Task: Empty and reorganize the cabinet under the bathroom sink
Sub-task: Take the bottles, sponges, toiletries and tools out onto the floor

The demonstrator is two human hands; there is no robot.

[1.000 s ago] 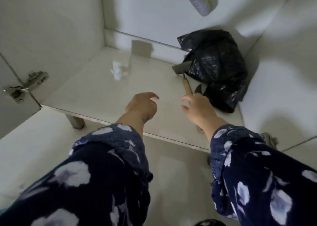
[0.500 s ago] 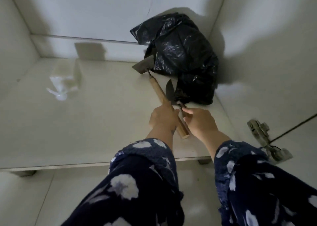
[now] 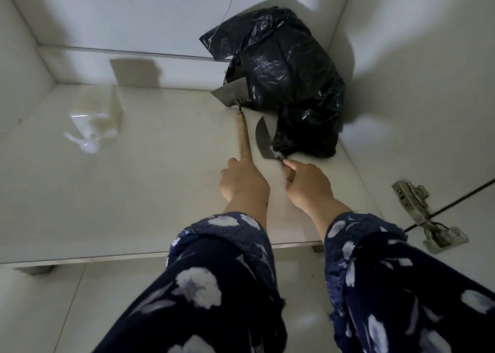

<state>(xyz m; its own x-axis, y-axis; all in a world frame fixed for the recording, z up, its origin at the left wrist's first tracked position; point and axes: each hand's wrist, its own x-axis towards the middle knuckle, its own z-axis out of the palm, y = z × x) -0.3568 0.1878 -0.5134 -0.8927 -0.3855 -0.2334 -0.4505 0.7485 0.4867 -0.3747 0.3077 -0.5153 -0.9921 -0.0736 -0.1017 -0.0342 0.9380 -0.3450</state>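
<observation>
**Lifting two tools off the cabinet floor**

My left hand [image 3: 242, 182] grips the wooden-handled trowel [image 3: 242, 135]; my right hand [image 3: 308, 185] clenches the curved blade [image 3: 263, 142], whose edge lies just ahead, touching the black bag [image 3: 284, 79]. I'd draw both straight back, edges away.

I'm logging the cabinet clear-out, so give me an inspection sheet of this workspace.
Surface: pale cabinet floor, bare in front.
Job's things: wooden-handled flat-bladed scraper and dark curved-blade hand tool lie beside the crumpled black plastic bag in the back right corner.
Clutter: small white plastic spray bottle lying at left.
Grippers: left hand closed on the scraper's handle; right hand closed on the curved tool's handle.
Cables: thin line hanging at the back; dark wire at the hinge.
Surroundings: metal door hinge at right, white cabinet walls.
</observation>
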